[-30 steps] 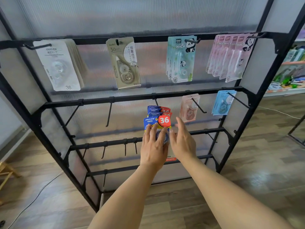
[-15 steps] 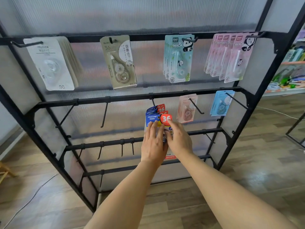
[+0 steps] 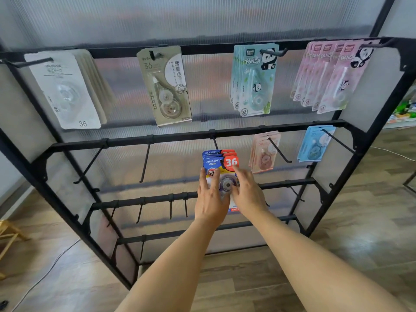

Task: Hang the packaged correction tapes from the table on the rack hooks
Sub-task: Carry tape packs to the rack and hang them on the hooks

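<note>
A black rack (image 3: 126,141) with hooks stands in front of me. Several blue-and-red packaged correction tapes marked 36 (image 3: 217,162) hang in a stack on a second-row hook (image 3: 215,144). My left hand (image 3: 210,199) lies on the front pack with its fingers spread and straight. My right hand (image 3: 248,194) touches the same pack's right side, index finger up by the red 36 and thumb by the tape wheel. The lower half of the stack is hidden behind both hands. No table is in view.
The top row holds white packs (image 3: 65,91), a beige pack (image 3: 165,86), teal panda packs (image 3: 254,79) and pink panda packs (image 3: 331,75). Peach packs (image 3: 263,154) and light blue packs (image 3: 315,143) hang right of my hands. Bare hooks (image 3: 145,163) stick out to the left and on the lower bars.
My right hand moved from beside the stack onto the front pack. Both hands shifted slightly lower, uncovering the tape wheel between them.
</note>
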`<state>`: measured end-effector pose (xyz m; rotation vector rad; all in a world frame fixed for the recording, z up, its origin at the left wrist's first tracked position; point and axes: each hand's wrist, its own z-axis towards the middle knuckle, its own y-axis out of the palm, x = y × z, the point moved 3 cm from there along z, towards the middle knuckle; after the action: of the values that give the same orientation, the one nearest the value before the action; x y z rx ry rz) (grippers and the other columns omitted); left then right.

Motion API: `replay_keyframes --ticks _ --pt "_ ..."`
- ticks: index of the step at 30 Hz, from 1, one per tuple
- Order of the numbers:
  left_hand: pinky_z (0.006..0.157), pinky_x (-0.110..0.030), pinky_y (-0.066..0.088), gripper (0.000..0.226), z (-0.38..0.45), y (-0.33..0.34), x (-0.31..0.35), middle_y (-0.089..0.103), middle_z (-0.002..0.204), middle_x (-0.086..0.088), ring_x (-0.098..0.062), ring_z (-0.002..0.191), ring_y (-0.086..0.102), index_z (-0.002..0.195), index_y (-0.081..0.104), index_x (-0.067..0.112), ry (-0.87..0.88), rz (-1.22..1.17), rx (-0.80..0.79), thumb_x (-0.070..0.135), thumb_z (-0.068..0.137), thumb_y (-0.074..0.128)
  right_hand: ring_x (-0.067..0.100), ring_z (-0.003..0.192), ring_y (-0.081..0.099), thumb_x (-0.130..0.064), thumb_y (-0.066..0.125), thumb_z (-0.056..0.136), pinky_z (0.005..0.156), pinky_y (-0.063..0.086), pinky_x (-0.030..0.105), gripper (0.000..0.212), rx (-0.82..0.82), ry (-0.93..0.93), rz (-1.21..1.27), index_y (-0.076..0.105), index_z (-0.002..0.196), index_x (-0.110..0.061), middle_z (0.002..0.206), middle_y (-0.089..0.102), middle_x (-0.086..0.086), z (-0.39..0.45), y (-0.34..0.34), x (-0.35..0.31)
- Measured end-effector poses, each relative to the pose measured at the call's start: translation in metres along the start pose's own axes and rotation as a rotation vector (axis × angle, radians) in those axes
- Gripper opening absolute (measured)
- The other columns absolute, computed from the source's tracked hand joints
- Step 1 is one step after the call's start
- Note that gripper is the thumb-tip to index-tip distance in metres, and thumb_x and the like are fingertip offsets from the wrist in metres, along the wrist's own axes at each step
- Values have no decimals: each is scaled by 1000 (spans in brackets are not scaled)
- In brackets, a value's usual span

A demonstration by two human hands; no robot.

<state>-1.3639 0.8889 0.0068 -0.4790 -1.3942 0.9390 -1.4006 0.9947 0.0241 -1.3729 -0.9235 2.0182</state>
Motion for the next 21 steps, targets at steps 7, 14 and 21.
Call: replay_keyframes --ticks 7,14,21 --pt "94 -33 49 72 42 2 -8 -22 161 2 -29 143 31 154 2 35 -36 34 -47 38 100 49 22 120 54 -20 54 98 83 50 30 68 -63 12 -38 16 154 -24 150 31 3 36 12 1" --pt "107 -38 40 77 76 -2 -17 -18 162 -2 -29 148 18 155 1 32 -48 52 -98 34 99 53 23 129 46 -23 60 95 84 48 31 72 -114 47 -61 16 152 -25 154 26 -1 68 19 -2" --pt "109 -40 37 72 100 -5 -23 -19 161 -1 -28 148 16 155 2 30 -31 39 -107 29 101 50 24 127 48 -25 62 93 89 47 31 74 -96 35 -94 17 152 -23 153 27 2 88 25 -7"
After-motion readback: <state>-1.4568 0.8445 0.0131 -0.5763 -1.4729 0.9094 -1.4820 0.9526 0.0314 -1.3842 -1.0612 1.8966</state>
